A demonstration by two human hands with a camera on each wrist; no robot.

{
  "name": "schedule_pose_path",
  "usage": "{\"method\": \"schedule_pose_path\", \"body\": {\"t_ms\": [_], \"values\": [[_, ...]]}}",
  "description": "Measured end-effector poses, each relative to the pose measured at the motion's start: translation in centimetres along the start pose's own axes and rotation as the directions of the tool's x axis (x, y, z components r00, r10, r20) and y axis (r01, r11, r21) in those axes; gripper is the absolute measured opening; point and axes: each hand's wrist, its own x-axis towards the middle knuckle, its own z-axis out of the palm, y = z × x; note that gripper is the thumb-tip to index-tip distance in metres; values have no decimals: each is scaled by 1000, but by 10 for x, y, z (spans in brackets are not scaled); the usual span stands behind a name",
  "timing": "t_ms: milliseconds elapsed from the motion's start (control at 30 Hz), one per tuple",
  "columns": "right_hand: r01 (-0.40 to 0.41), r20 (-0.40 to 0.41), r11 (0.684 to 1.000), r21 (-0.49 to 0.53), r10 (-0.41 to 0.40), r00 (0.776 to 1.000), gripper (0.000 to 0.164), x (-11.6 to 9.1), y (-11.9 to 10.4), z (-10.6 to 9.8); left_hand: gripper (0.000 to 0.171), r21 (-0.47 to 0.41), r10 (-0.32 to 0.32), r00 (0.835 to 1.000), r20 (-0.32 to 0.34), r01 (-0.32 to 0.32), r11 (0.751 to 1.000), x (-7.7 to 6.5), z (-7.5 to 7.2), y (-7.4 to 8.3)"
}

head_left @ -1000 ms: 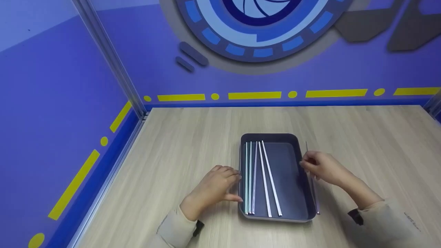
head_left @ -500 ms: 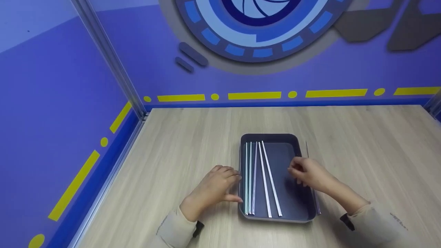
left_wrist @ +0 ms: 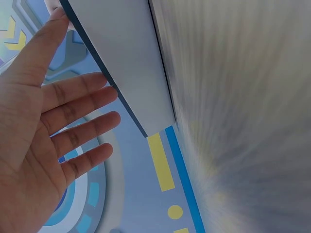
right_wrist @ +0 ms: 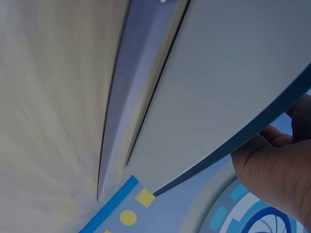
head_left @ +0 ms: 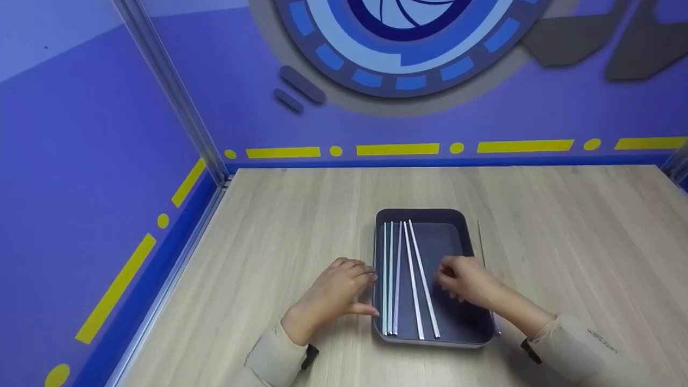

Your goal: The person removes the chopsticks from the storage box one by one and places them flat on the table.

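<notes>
A dark rectangular tray [head_left: 441, 236] holds slim chopsticks: two green chopsticks [head_left: 384, 279] at its left wall, a purple chopstick [head_left: 397, 285] beside them, then two silvery-white chopsticks [head_left: 413, 274] that spread apart towards me. Outside the tray's right wall lies another purple chopstick [right_wrist: 127, 97] on the table. My left hand [head_left: 333, 287] is at the left rim, fingers extended and fingertips right at the edge in the left wrist view. Over the right half of the tray hovers my right hand [head_left: 468, 280], fingers loosely bent, with nothing visible in them. The right wrist view hides its fingertips behind the tray wall.
The tray stands on a light wooden table [head_left: 290, 215]. A blue printed panel [head_left: 344, 123] rises behind the table, and another panel [head_left: 97, 188] stands along its left side, joined at a metal post [head_left: 172, 91].
My right hand has moved left from the purple chopstick outside the tray to above the tray's inside. That chopstick stays on the table. My left hand and the tray have kept still.
</notes>
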Motion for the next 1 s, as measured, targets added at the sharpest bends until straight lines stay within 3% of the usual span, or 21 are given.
{"method": "schedule_pose_path", "body": {"t_ms": [733, 1000], "values": [[-81, 36, 994, -74, 84, 996, 17, 3, -3, 24, 70, -4, -8, 999, 36, 8, 1000, 1, 0, 0], [-94, 3, 987, -127, 95, 995, 24, 5, -4, 28, 67, 8, 4, 1000, 10, -4, 1000, 1, 1, 0]]}}
